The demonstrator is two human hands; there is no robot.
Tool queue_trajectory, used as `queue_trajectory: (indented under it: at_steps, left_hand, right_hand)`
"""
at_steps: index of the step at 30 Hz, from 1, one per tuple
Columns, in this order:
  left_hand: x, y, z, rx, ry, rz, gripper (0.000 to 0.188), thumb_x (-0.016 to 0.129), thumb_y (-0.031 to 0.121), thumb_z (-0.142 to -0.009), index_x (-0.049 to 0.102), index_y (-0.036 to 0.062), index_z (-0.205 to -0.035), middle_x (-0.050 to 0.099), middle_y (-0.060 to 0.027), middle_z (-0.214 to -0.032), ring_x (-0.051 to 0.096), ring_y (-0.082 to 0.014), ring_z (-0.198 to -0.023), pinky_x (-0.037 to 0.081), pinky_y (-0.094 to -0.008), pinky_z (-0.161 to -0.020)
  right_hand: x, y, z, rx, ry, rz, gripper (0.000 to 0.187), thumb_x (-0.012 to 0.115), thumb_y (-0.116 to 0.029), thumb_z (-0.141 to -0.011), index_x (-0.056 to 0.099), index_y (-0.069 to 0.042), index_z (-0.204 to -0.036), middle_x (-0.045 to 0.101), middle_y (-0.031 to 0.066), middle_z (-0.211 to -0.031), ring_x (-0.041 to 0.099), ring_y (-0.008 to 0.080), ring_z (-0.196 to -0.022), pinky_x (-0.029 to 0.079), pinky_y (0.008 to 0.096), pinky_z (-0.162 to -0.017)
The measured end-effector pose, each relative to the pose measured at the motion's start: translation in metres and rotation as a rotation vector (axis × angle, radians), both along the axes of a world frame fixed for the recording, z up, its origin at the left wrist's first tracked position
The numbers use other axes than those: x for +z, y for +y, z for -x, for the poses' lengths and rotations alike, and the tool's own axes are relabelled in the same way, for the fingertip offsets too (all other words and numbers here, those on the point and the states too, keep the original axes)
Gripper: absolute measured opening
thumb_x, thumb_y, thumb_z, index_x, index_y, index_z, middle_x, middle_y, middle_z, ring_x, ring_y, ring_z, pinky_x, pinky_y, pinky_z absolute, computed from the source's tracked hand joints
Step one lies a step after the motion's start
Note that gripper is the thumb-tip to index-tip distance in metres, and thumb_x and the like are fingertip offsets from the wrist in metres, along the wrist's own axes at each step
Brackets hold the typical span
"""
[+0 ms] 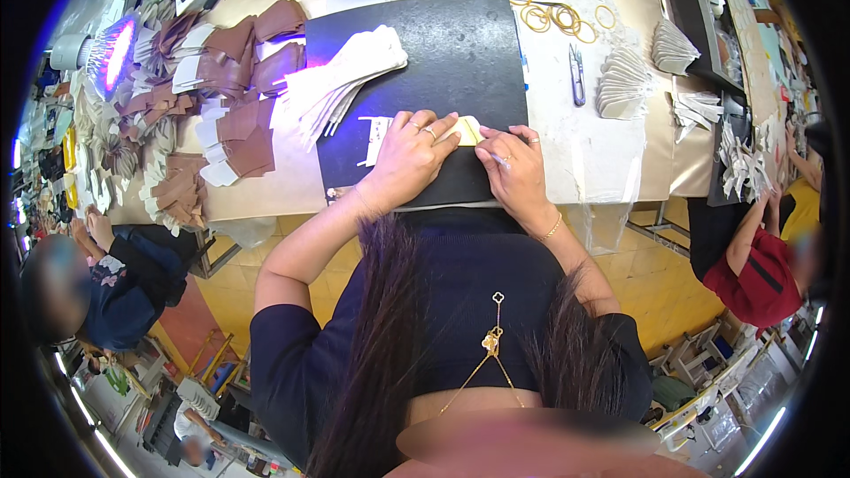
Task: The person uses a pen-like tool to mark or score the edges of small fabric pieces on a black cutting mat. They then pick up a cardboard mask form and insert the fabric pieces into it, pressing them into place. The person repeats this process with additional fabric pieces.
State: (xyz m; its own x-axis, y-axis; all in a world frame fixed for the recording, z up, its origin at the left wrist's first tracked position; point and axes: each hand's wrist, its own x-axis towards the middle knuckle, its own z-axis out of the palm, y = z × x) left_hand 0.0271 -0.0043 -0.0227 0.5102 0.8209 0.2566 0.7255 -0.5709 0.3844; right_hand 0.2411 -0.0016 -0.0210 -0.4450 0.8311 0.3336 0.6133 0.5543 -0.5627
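My left hand [414,158] lies over the black board [443,44], its fingers stretched flat and their tips resting on a small cream piece [467,130]. Beside that piece, my right hand [521,175] is closed in a pinch around a thin, pale, pen-like tool [501,159]; its tip is too small to make out. A white strip-like piece [377,137] lies partly under my left hand. Farther up the board rests a fanned stack of white glove-shaped pieces [350,75].
Brown and white piece stacks [235,66] crowd the left, near a lit lamp [115,55]. Snips [576,75], yellow rubber bands [553,16] and fanned pale stacks [624,84] lie right. A black tray [699,22] stands beyond. Co-workers sit at both sides.
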Motion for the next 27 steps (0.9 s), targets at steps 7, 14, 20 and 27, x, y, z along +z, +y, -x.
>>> queue_trajectory:
  at_steps: [7, 14, 20, 27]
  left_hand:
    - [0.003, -0.001, -0.007, 0.141, -0.085, 0.108, 0.034, 0.075, 0.016, -0.083, 0.068, 0.0062, -0.115, 0.062, -0.0104, -0.121, 0.056, -0.0308, -0.108, 0.045, -0.0431, -0.094]
    - [0.014, 0.008, -0.007, 0.217, -0.07, 0.286, 0.04, 0.079, 0.022, -0.08, 0.063, 0.006, -0.113, 0.057, -0.0113, -0.109, 0.052, -0.0311, -0.107, 0.041, -0.0438, -0.093]
    - [0.017, 0.008, -0.005, 0.201, -0.093, 0.373, 0.037, 0.079, 0.019, -0.082, 0.059, 0.0082, -0.111, 0.056, -0.0141, -0.105, 0.056, -0.0361, -0.102, 0.046, -0.0452, -0.089]
    - [0.051, 0.009, 0.017, 0.331, -0.128, 0.342, 0.035, 0.077, 0.017, -0.084, 0.059, 0.0072, -0.112, 0.06, -0.0159, -0.103, 0.062, -0.0372, -0.097, 0.051, -0.0454, -0.083]
  right_hand:
    - [0.001, 0.021, -0.016, -0.154, 0.085, -0.06, 0.021, 0.067, -0.01, -0.091, 0.067, -0.012, -0.112, 0.071, 0.0055, -0.105, 0.067, 0.0206, -0.101, 0.04, 0.0423, -0.098]
    - [-0.004, 0.081, -0.048, -0.343, -0.425, -0.062, 0.052, 0.053, 0.007, -0.088, 0.06, -0.02, -0.133, 0.057, 0.0042, -0.141, 0.048, 0.0262, -0.137, 0.031, 0.05, -0.11]
    - [-0.007, 0.082, -0.039, -0.291, -0.274, 0.036, 0.05, 0.054, 0.002, -0.093, 0.057, -0.021, -0.137, 0.052, 0.006, -0.145, 0.041, 0.0302, -0.142, 0.027, 0.0563, -0.114]
    - [-0.006, 0.071, -0.03, -0.22, -0.108, 0.013, 0.032, 0.059, -0.005, -0.096, 0.064, -0.014, -0.126, 0.058, 0.0079, -0.137, 0.047, 0.0299, -0.138, 0.029, 0.0508, -0.112]
